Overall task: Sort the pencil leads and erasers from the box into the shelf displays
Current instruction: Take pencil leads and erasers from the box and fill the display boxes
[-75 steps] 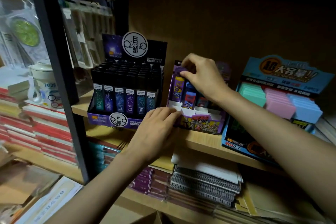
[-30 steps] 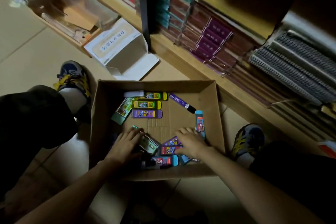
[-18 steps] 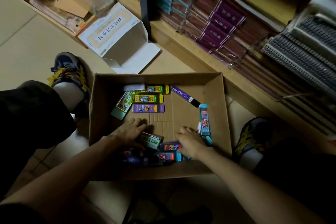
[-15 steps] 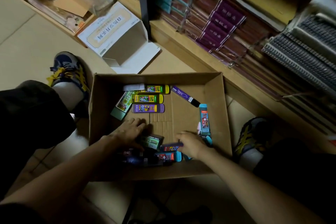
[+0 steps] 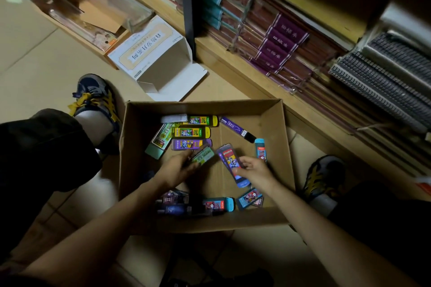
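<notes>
Cardboard box (image 5: 272, 123) on the floor (image 5: 35, 65), both hands inside. Left hand (image 5: 176, 171), fingers curled, grips a green pack (image 5: 203, 155); right hand (image 5: 255, 171) pinches a purple pack (image 5: 229, 161) held slantwise, the two packs close together between the hands. Yellow packs (image 5: 191, 132) lie beyond the left hand; a blue pack (image 5: 260, 150) just beyond the right; further blue packs (image 5: 219, 204) lie below the wrists, nearer the person

We find the green pack (image 5: 203, 154) in the left hand (image 5: 177, 170) blurred, its print unreadable. The right hand (image 5: 254, 171) covers part of the purple pack (image 5: 228, 158). By the near wall of the box (image 5: 137, 158) the dark packs (image 5: 173, 205) are lost in shadow. At the right edge the spiral notebooks (image 5: 384, 77) are cut off.
</notes>
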`<action>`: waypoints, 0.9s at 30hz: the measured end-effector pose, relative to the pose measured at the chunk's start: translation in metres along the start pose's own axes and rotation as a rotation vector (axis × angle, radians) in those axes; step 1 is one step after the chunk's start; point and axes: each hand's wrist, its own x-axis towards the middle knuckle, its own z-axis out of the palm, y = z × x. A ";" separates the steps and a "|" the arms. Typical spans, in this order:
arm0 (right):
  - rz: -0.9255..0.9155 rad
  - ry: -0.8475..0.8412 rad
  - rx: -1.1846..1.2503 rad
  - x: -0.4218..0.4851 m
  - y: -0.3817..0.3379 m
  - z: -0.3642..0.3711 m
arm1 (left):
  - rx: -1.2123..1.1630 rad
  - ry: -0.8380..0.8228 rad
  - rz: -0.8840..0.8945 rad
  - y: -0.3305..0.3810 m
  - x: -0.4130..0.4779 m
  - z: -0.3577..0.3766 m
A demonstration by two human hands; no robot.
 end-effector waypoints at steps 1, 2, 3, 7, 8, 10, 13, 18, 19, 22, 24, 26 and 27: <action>-0.002 0.001 0.058 -0.003 -0.007 -0.002 | -0.171 0.029 -0.024 0.009 0.000 0.003; -0.002 -0.005 0.105 -0.007 -0.013 -0.004 | -0.323 0.056 -0.041 0.019 0.000 0.007; -0.007 -0.016 0.143 -0.011 -0.019 -0.006 | -0.457 0.082 -0.063 0.029 -0.001 0.010; -0.086 -0.042 0.202 -0.031 -0.047 -0.011 | -0.710 0.084 -0.118 0.069 -0.006 0.013; -0.112 -0.045 0.206 -0.036 -0.055 -0.013 | -0.703 0.070 -0.059 0.077 -0.010 0.011; -0.167 -0.050 0.228 -0.049 -0.071 -0.019 | -0.702 0.058 0.063 0.091 -0.015 0.003; -0.276 -0.064 0.198 -0.072 -0.092 -0.033 | -0.717 0.017 0.184 0.115 -0.028 -0.010; -0.451 -0.049 0.292 -0.114 -0.123 -0.056 | -0.691 -0.035 0.377 0.167 -0.055 -0.030; -0.466 -0.057 0.320 -0.122 -0.129 -0.059 | -0.706 -0.027 0.408 0.179 -0.061 -0.033; -0.506 -0.100 0.335 -0.148 -0.145 -0.066 | -0.749 0.059 0.496 0.213 -0.077 -0.042; -0.536 -0.066 0.373 -0.164 -0.156 -0.071 | -0.725 0.115 0.532 0.232 -0.088 -0.050; -0.555 -0.027 0.386 -0.182 -0.168 -0.081 | -0.664 0.120 0.529 0.248 -0.097 -0.059; -0.562 -0.026 0.370 -0.191 -0.175 -0.087 | -0.654 0.105 0.524 0.256 -0.102 -0.063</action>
